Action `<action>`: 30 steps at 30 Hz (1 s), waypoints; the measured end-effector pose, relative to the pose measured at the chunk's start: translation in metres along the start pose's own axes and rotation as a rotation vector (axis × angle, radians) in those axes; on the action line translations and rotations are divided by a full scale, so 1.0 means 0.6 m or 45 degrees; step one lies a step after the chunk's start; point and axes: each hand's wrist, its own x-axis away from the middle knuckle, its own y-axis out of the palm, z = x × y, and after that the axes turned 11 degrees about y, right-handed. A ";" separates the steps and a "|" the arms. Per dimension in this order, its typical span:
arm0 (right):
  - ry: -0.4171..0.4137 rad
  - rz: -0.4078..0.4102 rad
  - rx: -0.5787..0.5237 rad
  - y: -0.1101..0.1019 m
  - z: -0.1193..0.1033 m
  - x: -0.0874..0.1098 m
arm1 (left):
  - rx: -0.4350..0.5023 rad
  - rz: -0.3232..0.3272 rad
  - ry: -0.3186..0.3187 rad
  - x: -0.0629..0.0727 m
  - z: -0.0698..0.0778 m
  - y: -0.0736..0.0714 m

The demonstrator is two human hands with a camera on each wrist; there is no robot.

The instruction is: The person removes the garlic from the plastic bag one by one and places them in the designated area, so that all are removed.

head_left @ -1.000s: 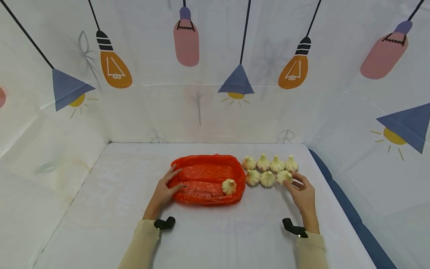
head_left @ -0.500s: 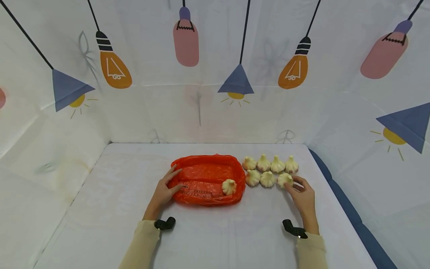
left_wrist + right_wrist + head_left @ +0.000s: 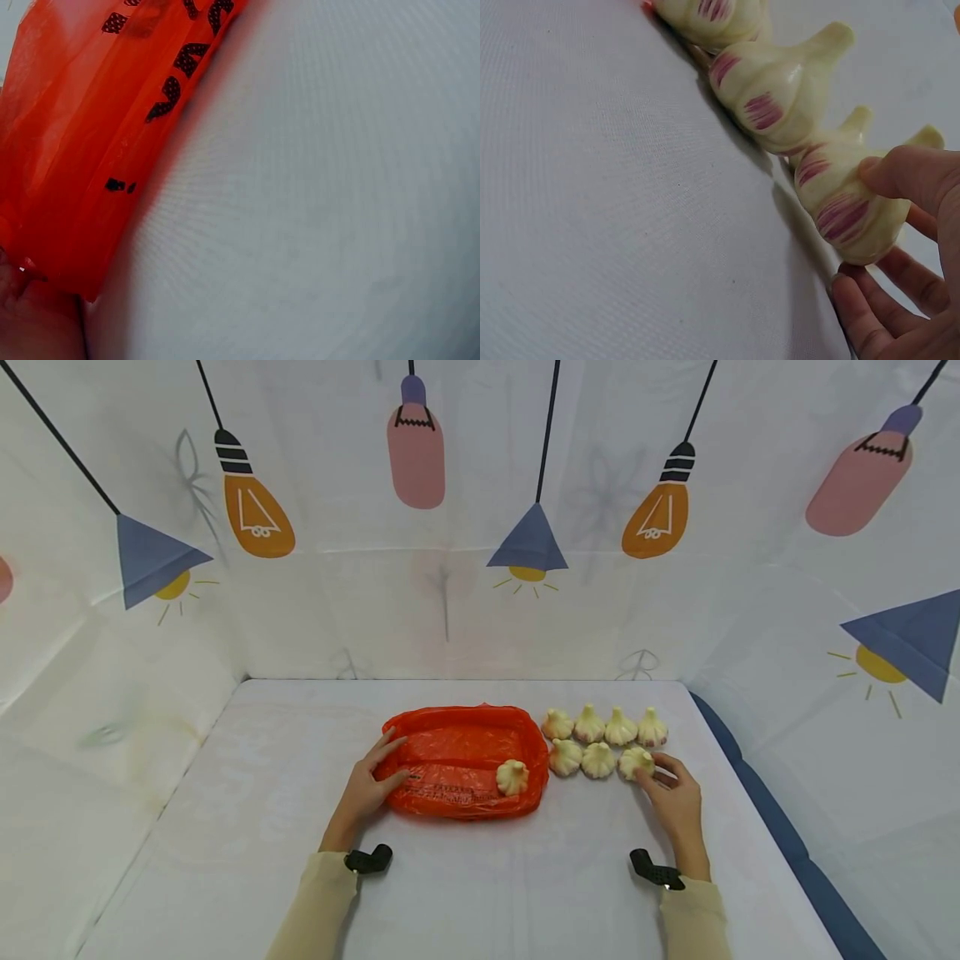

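In the head view, my right hand (image 3: 677,797) pinches a garlic bulb (image 3: 634,762) at the right end of the near row. The right wrist view shows my thumb on the side of this purple-streaked bulb (image 3: 847,199) and fingertips low by its base, close over the table. My left hand (image 3: 367,787) rests with spread fingers over the left rim of a shallow container covered by a red plastic bag (image 3: 450,743). A single garlic bulb (image 3: 512,777) lies inside at its right. In the left wrist view, the printed red bag (image 3: 90,165) hides most of this hand.
Two more garlic bulbs (image 3: 597,760) make up the near row, with a far row of several bulbs (image 3: 619,727) behind. All stand right of the red bag on the white table (image 3: 480,893). A white sheet printed with lamps (image 3: 480,618) rises behind.
The garlic bulb under my right hand has shifted slightly right and toward me since a second ago, then stayed there. My left hand and the red bag have kept their place.
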 end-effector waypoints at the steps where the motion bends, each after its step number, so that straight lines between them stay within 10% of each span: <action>1: 0.001 -0.003 0.006 0.000 -0.001 0.000 | -0.004 0.002 0.004 -0.001 -0.011 0.000; 10: 0.014 -0.019 0.064 0.000 -0.006 0.003 | -0.081 0.000 0.014 -0.006 -0.065 0.000; 22: -0.002 -0.031 0.069 0.002 -0.003 -0.004 | -0.051 0.015 0.041 -0.004 -0.057 0.002; 30: -0.013 -0.037 0.102 0.003 0.000 -0.008 | -0.016 -0.003 0.010 -0.002 -0.009 0.001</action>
